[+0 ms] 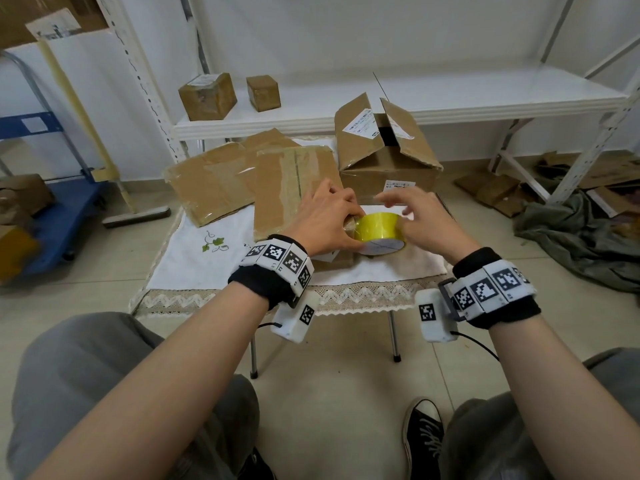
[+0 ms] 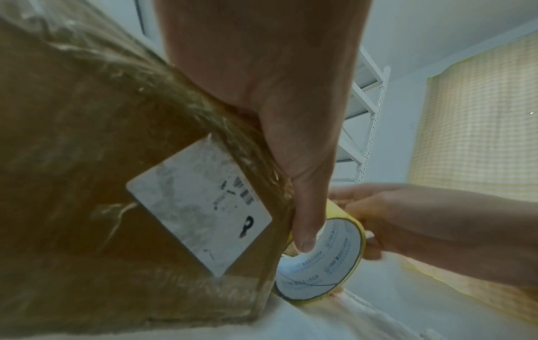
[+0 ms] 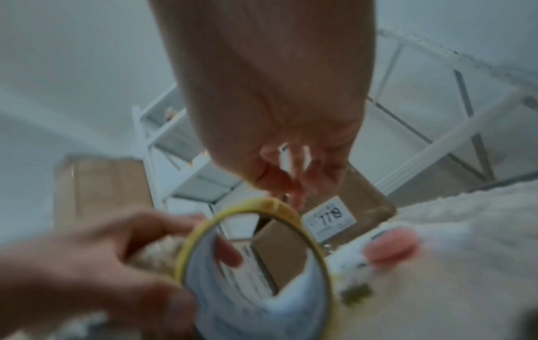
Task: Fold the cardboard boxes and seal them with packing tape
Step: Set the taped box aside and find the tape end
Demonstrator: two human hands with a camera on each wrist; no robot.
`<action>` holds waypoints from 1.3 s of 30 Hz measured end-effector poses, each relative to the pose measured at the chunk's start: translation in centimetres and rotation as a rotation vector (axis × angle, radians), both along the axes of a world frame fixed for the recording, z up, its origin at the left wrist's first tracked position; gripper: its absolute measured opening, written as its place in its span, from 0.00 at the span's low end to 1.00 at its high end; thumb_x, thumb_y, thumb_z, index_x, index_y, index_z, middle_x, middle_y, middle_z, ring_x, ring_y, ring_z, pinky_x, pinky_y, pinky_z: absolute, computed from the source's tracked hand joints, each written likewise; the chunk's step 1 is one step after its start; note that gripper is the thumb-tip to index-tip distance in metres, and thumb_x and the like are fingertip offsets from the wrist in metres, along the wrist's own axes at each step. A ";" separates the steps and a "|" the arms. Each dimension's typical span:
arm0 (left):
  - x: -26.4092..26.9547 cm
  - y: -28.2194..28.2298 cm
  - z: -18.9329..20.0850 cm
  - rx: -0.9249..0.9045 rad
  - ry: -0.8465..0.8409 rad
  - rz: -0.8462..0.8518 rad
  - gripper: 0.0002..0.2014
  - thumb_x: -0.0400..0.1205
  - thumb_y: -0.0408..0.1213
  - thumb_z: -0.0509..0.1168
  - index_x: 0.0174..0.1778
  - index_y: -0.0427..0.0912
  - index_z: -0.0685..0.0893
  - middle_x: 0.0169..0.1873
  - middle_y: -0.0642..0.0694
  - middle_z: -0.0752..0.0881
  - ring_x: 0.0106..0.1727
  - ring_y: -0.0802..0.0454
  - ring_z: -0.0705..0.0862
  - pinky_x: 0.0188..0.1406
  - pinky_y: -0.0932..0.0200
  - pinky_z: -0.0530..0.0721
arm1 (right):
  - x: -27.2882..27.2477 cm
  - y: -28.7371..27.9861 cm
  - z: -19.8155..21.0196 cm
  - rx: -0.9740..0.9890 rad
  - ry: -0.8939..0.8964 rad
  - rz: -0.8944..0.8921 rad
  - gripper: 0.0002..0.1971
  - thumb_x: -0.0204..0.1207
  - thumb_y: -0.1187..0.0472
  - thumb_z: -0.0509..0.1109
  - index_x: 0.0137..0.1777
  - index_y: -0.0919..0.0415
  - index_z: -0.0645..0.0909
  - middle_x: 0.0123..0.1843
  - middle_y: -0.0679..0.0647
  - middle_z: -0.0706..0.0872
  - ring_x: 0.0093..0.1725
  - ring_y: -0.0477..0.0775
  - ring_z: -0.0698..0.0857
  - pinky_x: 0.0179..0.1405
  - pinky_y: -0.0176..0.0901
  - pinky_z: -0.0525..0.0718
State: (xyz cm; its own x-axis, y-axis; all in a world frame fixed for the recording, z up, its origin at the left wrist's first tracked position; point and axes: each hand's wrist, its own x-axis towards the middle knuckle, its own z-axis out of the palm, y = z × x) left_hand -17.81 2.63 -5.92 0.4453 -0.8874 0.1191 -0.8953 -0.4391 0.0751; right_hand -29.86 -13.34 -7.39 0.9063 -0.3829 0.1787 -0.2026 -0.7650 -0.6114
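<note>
A yellow tape roll (image 1: 379,232) with a white core sits above the white cloth, just right of a taped brown box (image 1: 291,188). My left hand (image 1: 329,223) grips the roll from the left, thumb on the core's rim (image 2: 302,241), and leans on the box's labelled side (image 2: 201,202). My right hand (image 1: 415,216) hovers over the roll's right end with fingers spread and loosely bent. Its fingertips (image 3: 292,197) touch the roll's yellow rim (image 3: 262,204), and its thumb (image 3: 390,246) stands off to the side. The right wrist view is blurred.
A bigger box (image 1: 384,157) with open flaps stands behind the hands. Flattened cardboard (image 1: 207,188) lies at the back left of the small table (image 1: 207,261). Two small boxes (image 1: 207,95) sit on the white shelf. A blue cart (image 1: 62,216) is left; a crumpled cloth (image 1: 571,237) lies right.
</note>
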 end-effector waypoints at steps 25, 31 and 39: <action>-0.1 0.1 -0.2 -0.019 0.021 -0.030 0.40 0.70 0.73 0.69 0.74 0.55 0.74 0.53 0.61 0.73 0.62 0.54 0.64 0.60 0.49 0.72 | 0.3 0.4 -0.4 -0.155 0.124 -0.092 0.30 0.65 0.63 0.86 0.68 0.52 0.83 0.66 0.55 0.86 0.66 0.59 0.77 0.61 0.52 0.76; 0.3 0.3 -0.2 -0.060 0.118 -0.039 0.45 0.64 0.71 0.75 0.75 0.55 0.72 0.55 0.60 0.78 0.60 0.54 0.65 0.54 0.55 0.67 | 0.6 1.5 -0.8 -0.060 0.196 0.002 0.29 0.63 0.54 0.88 0.65 0.50 0.84 0.55 0.50 0.88 0.57 0.53 0.83 0.57 0.49 0.79; 0.5 0.4 -0.4 -0.138 0.164 -0.036 0.45 0.63 0.66 0.78 0.73 0.53 0.71 0.62 0.56 0.78 0.59 0.55 0.65 0.56 0.56 0.67 | 0.8 3.2 0.6 0.506 -0.198 0.000 0.09 0.81 0.62 0.75 0.59 0.62 0.85 0.46 0.56 0.93 0.44 0.42 0.91 0.48 0.35 0.86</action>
State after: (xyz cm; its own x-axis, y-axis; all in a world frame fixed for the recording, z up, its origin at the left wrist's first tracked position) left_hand -17.26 3.01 -6.34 0.4371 -0.8834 0.1689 -0.8811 -0.3829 0.2777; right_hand -29.09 -10.13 -6.78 0.8740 -0.4656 0.1391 -0.0464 -0.3648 -0.9299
